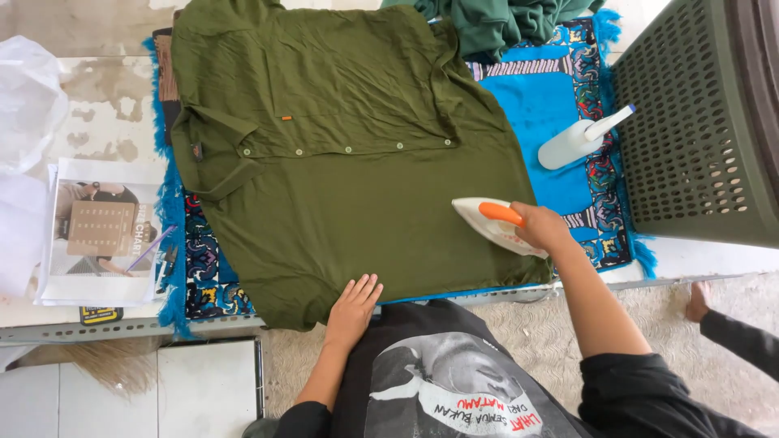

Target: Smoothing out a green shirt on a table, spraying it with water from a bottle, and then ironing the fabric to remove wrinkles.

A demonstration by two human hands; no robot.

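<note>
**Ironing the lower front of an olive shirt, iron at the right hem**

Step in hand: pressing the olive-green short-sleeved button-up shirt (341,154), spread flat with collar to the left and button placket running across the middle. It lies on a bright blue patterned mat with fringed edges (544,105), which covers the desk (105,105).

Right hand (542,227): fingers closed around the orange handle of the white electric iron (495,223). Iron sits soleplate-down on the shirt, near its right edge and close to the hem, nose pointing left.

Left hand (355,304): open, fingers together, palm flat on the shirt's near edge, holding nothing, just pinning the cloth. Well apart from the iron.

Around: white plastic spray bottle (578,139) lying on the mat just right of the shirt; grey-green perforated plastic laundry basket (698,122) at far right; heap of dark green cloth (503,20) at the top; printed paper sheet with a picture (101,231) and white plastic bag (28,105) at left. A bare foot (698,302) shows on the floor at right; cannot tell whose.

Judgement: mid-task; the cloth near the iron looks smooth, and fine creases show across the upper panel. Next move likely calls for sliding the iron leftward along the lower panel while the left hand keeps the fabric taut, and keeping those fingers out of the iron's path.
</note>
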